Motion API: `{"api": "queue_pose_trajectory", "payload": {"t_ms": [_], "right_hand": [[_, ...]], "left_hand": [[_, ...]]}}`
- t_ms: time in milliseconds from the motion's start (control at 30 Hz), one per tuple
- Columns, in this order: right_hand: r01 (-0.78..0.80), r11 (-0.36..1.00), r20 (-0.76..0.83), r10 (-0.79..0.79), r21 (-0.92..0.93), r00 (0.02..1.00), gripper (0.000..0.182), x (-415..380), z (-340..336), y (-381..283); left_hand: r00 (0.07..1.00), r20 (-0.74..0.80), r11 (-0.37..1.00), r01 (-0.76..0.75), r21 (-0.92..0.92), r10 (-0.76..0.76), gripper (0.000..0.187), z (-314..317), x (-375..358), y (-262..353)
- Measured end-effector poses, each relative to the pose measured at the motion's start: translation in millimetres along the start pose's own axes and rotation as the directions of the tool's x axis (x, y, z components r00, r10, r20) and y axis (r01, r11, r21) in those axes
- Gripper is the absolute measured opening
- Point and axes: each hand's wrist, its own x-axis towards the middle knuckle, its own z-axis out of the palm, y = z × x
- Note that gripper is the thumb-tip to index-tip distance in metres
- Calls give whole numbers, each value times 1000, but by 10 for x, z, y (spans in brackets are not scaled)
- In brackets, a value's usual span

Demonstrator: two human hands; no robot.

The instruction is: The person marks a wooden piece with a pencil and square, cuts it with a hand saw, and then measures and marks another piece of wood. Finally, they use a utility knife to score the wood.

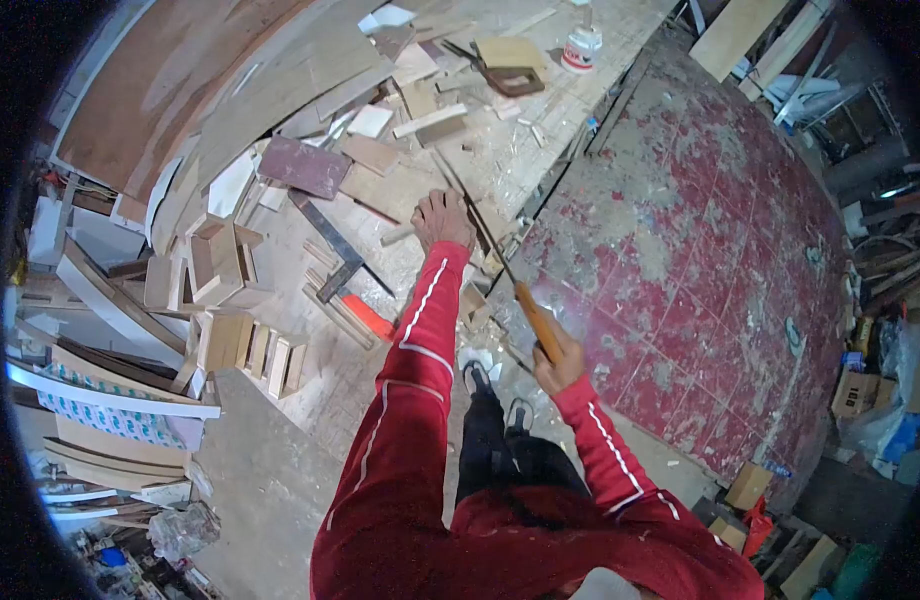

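My right hand (560, 362) is closed around the wooden handle of a hand saw (493, 243), its long thin blade seen nearly edge on. The blade runs up and left across the workbench (510, 165) edge, close beside my left hand. My left hand (444, 218) presses down on the bench with curled fingers. Under it a small wood strip (398, 235) sticks out to the left; the rest is hidden by the hand. Left of my left forearm lies a dark metal tool (330, 240) with an orange handle (368, 317).
Wood offcuts, a purplish board (305, 167) and a white bottle with a red label (582, 50) are on the bench. Small wooden boxes (218, 262) stand at the left. A worn red floor (680, 250) spreads to the right, with a cardboard box (856, 394) beyond.
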Motion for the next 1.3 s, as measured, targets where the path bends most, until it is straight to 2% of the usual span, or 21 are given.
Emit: {"api": "queue_pose_trajectory", "payload": {"t_ms": [67, 133, 200, 233, 300, 333, 400, 433, 533, 567, 600, 667, 800, 867, 900, 967, 1067, 1133, 1200, 1267, 1300], "right_hand": [[237, 970, -94, -232, 47, 968, 54, -326, -142, 30], [181, 980, -98, -173, 82, 980, 54, -390, -85, 85], [73, 995, -81, -79, -71, 994, 55, -122, -20, 59], [78, 995, -80, -83, -67, 993, 55, -36, -8, 42], [50, 997, -33, -48, 58, 998, 55, 45, -1, 23], [36, 998, -29, -34, 58, 999, 55, -160, -26, 82], [-48, 958, -43, 63, 283, 997, 53, -489, -101, 155], [115, 988, -103, -104, 104, 989, 55, -502, -125, 150], [31, 999, -91, -29, 27, 995, 55, -50, 22, 64], [-30, 996, -31, 33, 78, 999, 53, 3, 19, 96], [-26, 997, -34, 29, 75, 999, 53, -45, -64, 144], [234, 971, -66, -238, -58, 969, 51, -335, -184, 173], [314, 949, -160, -316, -37, 935, 53, -251, -149, 36], [23, 999, -2, -23, 31, 1000, 54, 175, 64, 1], [86, 996, -42, -85, 30, 995, 55, 197, 74, 25], [78, 997, -36, -77, 15, 996, 56, -112, -24, 207], [178, 984, -38, -178, 0, 983, 56, -389, -191, 187], [107, 994, -75, -104, 31, 992, 56, -398, -155, 147], [95, 995, -89, -94, 7, 992, 56, -47, -29, 178], [6, 997, -10, -5, 76, 1000, 55, 63, 6, 212], [-36, 998, 14, 35, 58, 999, 55, -13, -106, 30]], "left_hand": [[1000, 20, 1000, -2, 13, 2, 36, -31, 19, 14], [999, 47, 1000, 0, 27, -1, 38, -61, -23, 3], [1000, 21, 1000, -17, 8, 17, 41, -86, -2, 32], [1000, -5, 1000, -23, 22, 23, 42, -59, 12, 23], [1000, -4, 1000, -29, 12, 29, 41, -69, 38, 29], [1000, 7, 1000, -28, 2, 28, 41, -86, -13, 31], [1000, 2, 1000, -24, 4, 24, 40, -66, 33, 1], [1000, 11, 1000, -26, 3, 26, 39, -48, 3, -1], [999, 34, 999, -34, 24, 33, 35, -95, -10, 20], [999, 43, 999, 9, 41, -11, 42, -11, 9, -4], [999, 38, 999, 9, 37, -10, 42, 6, 41, 22], [1000, 25, 1000, 7, 15, -8, 44, -13, -3, 1], [1000, -7, 999, -28, 40, 29, 44, 120, -24, -43], [999, -11, 999, -31, 42, 32, 44, 32, -14, -27], [999, -14, 998, -38, 47, 39, 44, -51, 34, -5], [1000, 22, 1000, -20, 2, 20, 32, -162, -12, 77], [1000, 0, 1000, 2, 25, -2, 42, 21, 12, -11], [1000, 12, 1000, -13, 21, 12, 41, -22, -42, 3], [1000, -5, 999, -28, 24, 28, 41, -82, 20, 22], [1000, 27, 999, -5, 43, 4, 42, -92, 3, 50], [999, 37, 999, -3, 44, 1, 42, -59, -52, 37]]}}
